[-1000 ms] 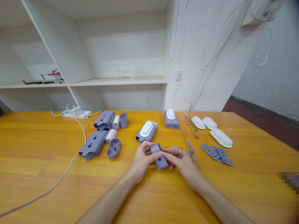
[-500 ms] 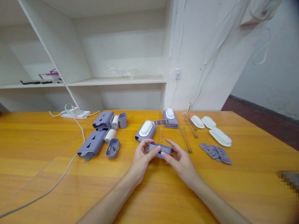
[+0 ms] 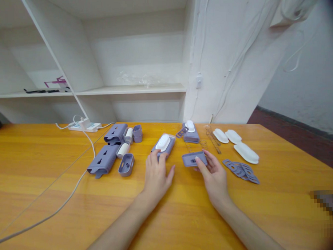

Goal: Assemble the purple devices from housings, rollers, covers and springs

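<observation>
My right hand [image 3: 213,170] grips a shallow purple-grey plastic part [image 3: 190,159], thumb pressed on its inner face. Fingers apart, my left hand [image 3: 157,172] reaches to the near end of a purple-grey housing [image 3: 168,146] with a white oval piece [image 3: 163,142] on top; whether it touches is hard to tell. Behind the held part, a coil spring [image 3: 203,145] is partly hidden. Farther back lies a second housing [image 3: 191,136] carrying a white piece [image 3: 190,126], and a flat slotted plate [image 3: 182,131] leans by it.
Two housings [image 3: 104,160], white cylinders [image 3: 123,150] and an open purple-grey cup [image 3: 126,165] lie at left. Springs [image 3: 213,138], white oval covers [image 3: 246,153] and slotted plates [image 3: 241,171] lie at right. A cable [image 3: 65,203] crosses the left side from a power strip [image 3: 86,126].
My left hand has let go of the plastic part and moved left toward the housing. My right hand has carried the part slightly right. The slotted plate between the housings has turned.
</observation>
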Available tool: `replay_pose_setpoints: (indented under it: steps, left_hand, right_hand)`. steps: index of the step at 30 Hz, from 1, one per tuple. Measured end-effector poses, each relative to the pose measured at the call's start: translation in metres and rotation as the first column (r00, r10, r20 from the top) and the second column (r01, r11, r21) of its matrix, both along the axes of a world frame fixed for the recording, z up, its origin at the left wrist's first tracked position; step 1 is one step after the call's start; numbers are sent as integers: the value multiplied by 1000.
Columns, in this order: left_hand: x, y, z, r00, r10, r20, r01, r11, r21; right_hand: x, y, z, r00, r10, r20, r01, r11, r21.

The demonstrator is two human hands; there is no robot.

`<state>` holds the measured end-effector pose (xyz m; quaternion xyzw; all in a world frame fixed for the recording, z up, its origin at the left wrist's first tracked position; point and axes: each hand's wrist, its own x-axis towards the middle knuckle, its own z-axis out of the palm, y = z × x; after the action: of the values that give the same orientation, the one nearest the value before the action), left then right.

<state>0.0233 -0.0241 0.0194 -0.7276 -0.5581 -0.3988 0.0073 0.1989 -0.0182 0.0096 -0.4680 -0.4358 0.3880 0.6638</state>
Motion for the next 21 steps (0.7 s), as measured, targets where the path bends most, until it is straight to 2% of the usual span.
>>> replay_pose_setpoints:
  steps: [4, 9, 12, 17, 21]
  left_hand:
    - [-8, 9, -7, 986, 82, -144, -85, 996, -17]
    - [-15, 14, -14, 968, 48, -245, -77, 991, -108]
    - [-15, 12, -10, 952, 49, -302, -87, 990, -111]
    - [-9, 8, -1, 907, 124, -402, -173, 981, -88]
    - [-3, 5, -2, 882, 156, -446, -203, 978, -58]
  right_hand:
    - [1, 1, -1, 1000, -15, 0, 15, 1000, -21]
    - [-2, -1, 0, 1000, 2, -14, -3, 999, -32]
    - [-2, -1, 0, 1000, 9, -16, -10, 999, -50]
    - [0, 1, -2, 1000, -7, -14, 6, 998, -59]
    - [2, 1, -4, 998, -61, 18, 61, 997, -56]
